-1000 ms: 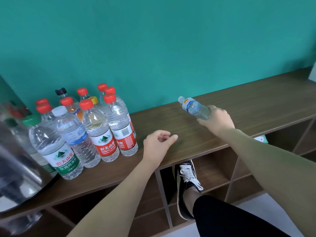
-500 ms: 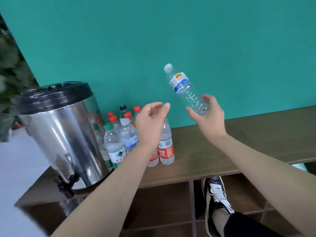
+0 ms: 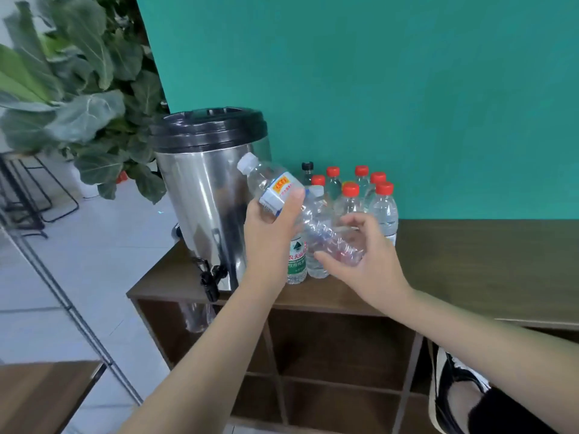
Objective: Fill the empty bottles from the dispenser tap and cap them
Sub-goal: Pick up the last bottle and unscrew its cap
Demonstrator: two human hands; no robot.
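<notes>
An empty clear bottle [image 3: 316, 227] with a white cap and a blue-and-yellow label is held tilted in the air, cap up and to the left. My left hand [image 3: 269, 233] grips it at the label. My right hand [image 3: 360, 258] holds its lower end between thumb and fingers. Behind it stands the steel dispenser [image 3: 203, 195] with a black lid, its black tap [image 3: 210, 278] hanging over the shelf's left edge. A cluster of capped bottles [image 3: 366, 198], most with red caps, stands to the dispenser's right.
The dispenser and bottles rest on a brown wooden shelf unit [image 3: 485, 264] against a teal wall, with open cubbies below. A large leafy plant [image 3: 78, 98] is at the left. My shoe [image 3: 451, 386] shows at the lower right. Another table corner [image 3: 40, 393] is at the lower left.
The bottle came from the bench at the right toward the dispenser. My left hand rose and took hold of it at the label. The view swung left.
</notes>
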